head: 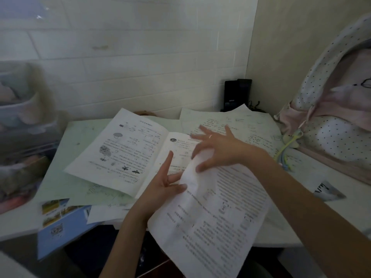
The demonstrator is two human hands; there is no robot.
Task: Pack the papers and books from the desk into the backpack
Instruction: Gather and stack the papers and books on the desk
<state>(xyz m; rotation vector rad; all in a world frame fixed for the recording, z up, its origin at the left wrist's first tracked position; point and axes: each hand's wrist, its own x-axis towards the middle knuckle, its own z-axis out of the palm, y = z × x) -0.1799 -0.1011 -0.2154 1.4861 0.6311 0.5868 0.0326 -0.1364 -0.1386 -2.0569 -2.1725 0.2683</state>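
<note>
Fingers [202, 168] of both hands pinch the paper [212, 213].

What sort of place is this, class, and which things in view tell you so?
Probably a student's study desk at home, set in a wall corner. An open workbook and loose worksheets cover the desk, and a spotted backpack stands open at the right.
</note>
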